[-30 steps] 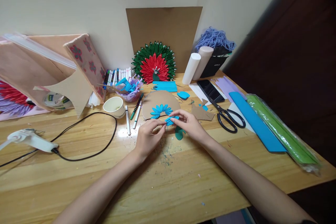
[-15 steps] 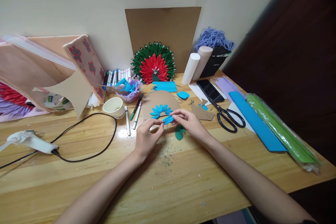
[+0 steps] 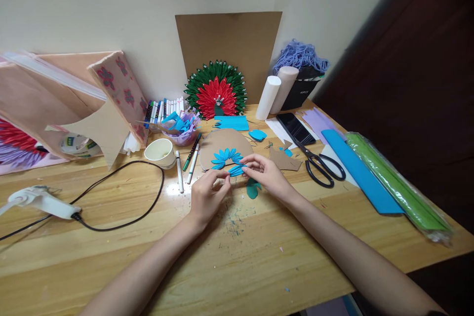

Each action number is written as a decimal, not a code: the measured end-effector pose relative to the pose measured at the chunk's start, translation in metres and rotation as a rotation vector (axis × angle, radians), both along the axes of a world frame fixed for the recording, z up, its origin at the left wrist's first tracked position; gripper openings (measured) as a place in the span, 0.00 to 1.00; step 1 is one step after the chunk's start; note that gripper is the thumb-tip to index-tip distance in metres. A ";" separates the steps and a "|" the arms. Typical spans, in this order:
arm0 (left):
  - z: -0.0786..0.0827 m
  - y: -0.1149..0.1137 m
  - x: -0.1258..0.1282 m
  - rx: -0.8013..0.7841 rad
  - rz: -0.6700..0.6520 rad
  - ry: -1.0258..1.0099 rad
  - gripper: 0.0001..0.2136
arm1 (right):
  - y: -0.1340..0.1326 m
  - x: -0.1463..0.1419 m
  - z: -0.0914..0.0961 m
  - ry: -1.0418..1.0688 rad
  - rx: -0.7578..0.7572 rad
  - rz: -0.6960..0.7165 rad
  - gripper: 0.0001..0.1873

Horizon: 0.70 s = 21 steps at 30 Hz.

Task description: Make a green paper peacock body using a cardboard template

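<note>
Between my two hands is a small pleated piece of blue crepe paper [image 3: 237, 171]. My left hand [image 3: 209, 190] pinches its left end between thumb and forefinger. The other end is pinched by my right hand [image 3: 267, 174]. Just beyond lies a rounded brown cardboard piece [image 3: 218, 139], with an arc of blue paper petals [image 3: 226, 156] on its near part. A dark green cut-out [image 3: 253, 188] rests on the table beside my right hand. Blue paper pieces [image 3: 257, 135] lie past the cardboard.
Black-handled scissors [image 3: 320, 166] and a phone [image 3: 296, 127] lie to the right, near blue and green paper rolls [image 3: 396, 182]. At left are a paper cup [image 3: 160, 153], markers [image 3: 179, 172] and a corded glue gun [image 3: 48, 202]. A red-green paper peacock [image 3: 217, 90] stands behind.
Both hands stay almost in place, still pinching the blue crepe paper. The view has shifted very slightly; nothing else visibly moved.
</note>
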<state>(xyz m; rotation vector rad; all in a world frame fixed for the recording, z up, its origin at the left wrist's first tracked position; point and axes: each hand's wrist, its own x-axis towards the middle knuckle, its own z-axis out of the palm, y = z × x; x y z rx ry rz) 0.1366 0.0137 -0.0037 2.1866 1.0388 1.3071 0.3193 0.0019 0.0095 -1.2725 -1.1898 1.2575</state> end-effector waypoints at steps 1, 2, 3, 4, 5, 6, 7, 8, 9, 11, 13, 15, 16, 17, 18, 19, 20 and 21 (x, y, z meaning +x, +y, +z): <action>0.000 0.000 0.000 -0.004 0.003 -0.004 0.02 | 0.000 0.000 0.000 0.000 0.002 0.004 0.13; -0.001 -0.001 0.000 -0.010 0.007 -0.010 0.02 | 0.000 0.000 0.000 0.001 0.001 0.006 0.13; -0.001 -0.001 0.000 -0.017 0.010 -0.017 0.02 | 0.000 0.000 0.000 0.005 0.000 0.004 0.13; -0.001 -0.001 0.001 -0.025 0.012 -0.026 0.02 | 0.001 0.000 0.000 0.012 -0.001 0.000 0.13; -0.001 -0.001 0.001 -0.032 0.014 -0.034 0.02 | 0.001 0.000 -0.001 0.020 -0.001 -0.005 0.13; -0.001 -0.001 0.001 -0.039 0.014 -0.040 0.02 | 0.001 0.000 -0.001 0.028 0.000 -0.011 0.13; -0.002 -0.001 0.001 -0.044 0.014 -0.045 0.02 | 0.002 0.000 -0.001 0.035 0.001 -0.016 0.13; -0.002 -0.001 0.001 -0.047 0.014 -0.047 0.02 | 0.002 0.000 -0.002 0.039 0.001 -0.020 0.13; -0.002 -0.001 0.001 -0.049 0.012 -0.048 0.02 | 0.002 0.001 -0.002 0.041 0.001 -0.022 0.13; -0.002 -0.001 0.001 -0.053 0.013 -0.050 0.02 | 0.002 0.002 -0.003 0.039 0.001 -0.026 0.13; -0.002 -0.001 0.002 -0.057 0.016 -0.054 0.02 | 0.002 0.002 -0.003 0.036 0.008 -0.032 0.13; -0.002 -0.001 0.002 -0.060 0.023 -0.057 0.02 | 0.002 0.003 -0.003 0.041 0.014 -0.034 0.12; -0.002 -0.002 0.002 -0.062 0.026 -0.058 0.02 | 0.002 0.003 -0.003 0.045 0.014 -0.035 0.12; -0.002 -0.002 0.002 -0.064 0.029 -0.059 0.02 | 0.003 0.002 -0.002 0.050 0.013 -0.035 0.12; -0.002 -0.002 0.002 -0.066 0.032 -0.060 0.02 | 0.003 0.002 -0.002 0.055 0.013 -0.035 0.12; -0.002 -0.002 0.002 -0.070 0.034 -0.062 0.02 | 0.003 0.002 -0.002 0.059 0.013 -0.035 0.12; -0.002 -0.002 0.002 -0.074 0.035 -0.064 0.02 | 0.003 0.003 -0.001 0.058 0.017 -0.037 0.12; -0.002 -0.002 0.002 -0.078 0.036 -0.067 0.02 | 0.004 0.003 0.000 0.052 0.025 -0.039 0.12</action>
